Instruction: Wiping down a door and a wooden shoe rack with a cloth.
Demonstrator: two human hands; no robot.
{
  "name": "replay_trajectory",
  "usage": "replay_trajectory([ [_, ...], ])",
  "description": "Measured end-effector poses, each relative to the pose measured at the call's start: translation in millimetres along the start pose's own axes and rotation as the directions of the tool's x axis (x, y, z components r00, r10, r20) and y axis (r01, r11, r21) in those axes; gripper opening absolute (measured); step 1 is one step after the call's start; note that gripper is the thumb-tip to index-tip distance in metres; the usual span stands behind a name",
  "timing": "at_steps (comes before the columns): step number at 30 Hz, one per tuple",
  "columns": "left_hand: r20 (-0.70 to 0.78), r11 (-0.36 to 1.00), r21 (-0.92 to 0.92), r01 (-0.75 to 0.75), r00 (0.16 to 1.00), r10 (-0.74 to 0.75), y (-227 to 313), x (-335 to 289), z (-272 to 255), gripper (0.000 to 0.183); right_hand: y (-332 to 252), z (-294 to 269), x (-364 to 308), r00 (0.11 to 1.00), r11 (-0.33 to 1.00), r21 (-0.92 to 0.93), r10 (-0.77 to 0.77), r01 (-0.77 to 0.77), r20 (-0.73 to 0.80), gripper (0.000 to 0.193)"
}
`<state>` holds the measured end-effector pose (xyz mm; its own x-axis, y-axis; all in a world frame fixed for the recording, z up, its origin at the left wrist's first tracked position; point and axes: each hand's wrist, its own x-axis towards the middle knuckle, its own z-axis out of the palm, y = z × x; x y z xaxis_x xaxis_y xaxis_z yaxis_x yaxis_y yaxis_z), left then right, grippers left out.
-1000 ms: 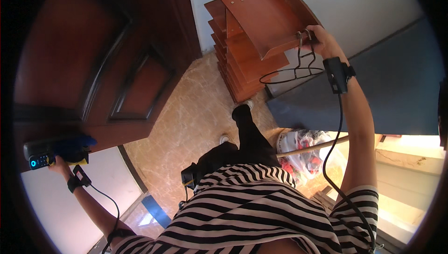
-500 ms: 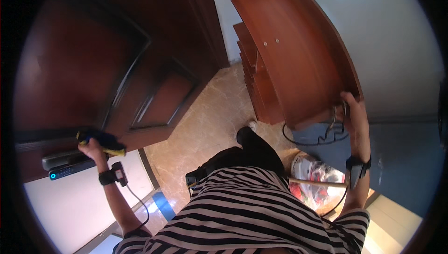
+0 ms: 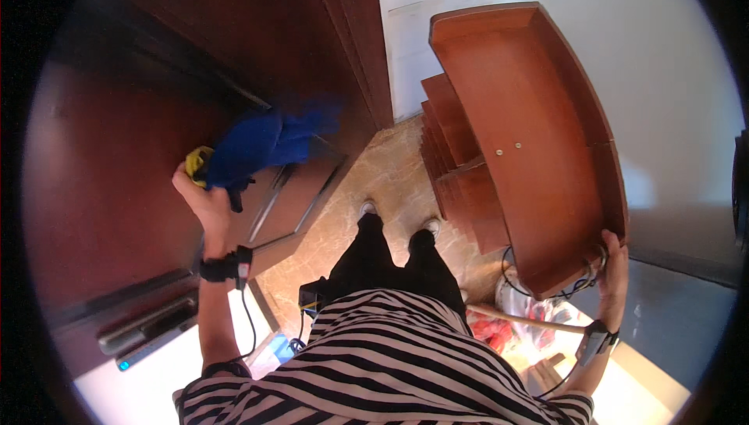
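Observation:
My left hand (image 3: 204,202) is closed around a bunched cloth, blue with a yellow part (image 3: 257,148); its blue end flares out, blurred, in front of the dark red-brown panelled door (image 3: 125,160). At the near right corner of a curved brown wooden cabinet (image 3: 538,113), my right hand (image 3: 614,269) has its fingers curled round a dark looped cable (image 3: 579,288). Part of that grip is hidden behind the cabinet's rim. The cable hangs along the cabinet's near end.
A door handle with a lit keypad lock (image 3: 148,335) is at the lower left. Stepped shelves (image 3: 452,144) line the cabinet's left side. A wooden stick (image 3: 527,318) crosses clear bags with red contents (image 3: 499,335) near my right side. Marbled tiles (image 3: 398,167) lie under my feet.
My left hand has moved up and right across the door, and the cloth has spread out. My view has shifted, so the cabinet and right hand appear lower. Both my shoes now show.

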<state>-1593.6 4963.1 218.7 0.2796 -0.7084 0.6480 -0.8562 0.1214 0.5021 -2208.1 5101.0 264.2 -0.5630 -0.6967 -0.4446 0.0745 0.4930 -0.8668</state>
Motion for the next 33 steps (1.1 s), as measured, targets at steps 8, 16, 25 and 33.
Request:
replay_trajectory([
  [8,0.076,0.999,0.042,-0.005,0.997,0.002,12,-4,-2,0.041,-4,10,-1,0.990,0.999,0.015,-0.050,0.052,-0.133,0.016],
  [16,0.024,0.976,0.205,-0.079,0.997,0.076,-4,3,14,0.043,4,7,5,0.987,0.987,0.020,-0.159,0.159,-0.008,0.042],
  [25,0.085,0.957,-0.143,0.253,0.966,-0.242,-12,-14,51,0.051,-1,5,-1,0.980,0.981,-0.025,-0.193,0.194,0.038,0.037],
  [33,0.562,0.348,-0.704,0.619,0.785,-0.260,171,30,129,0.015,-7,11,-8,0.981,0.981,-0.038,-0.186,0.188,0.058,0.045],
])
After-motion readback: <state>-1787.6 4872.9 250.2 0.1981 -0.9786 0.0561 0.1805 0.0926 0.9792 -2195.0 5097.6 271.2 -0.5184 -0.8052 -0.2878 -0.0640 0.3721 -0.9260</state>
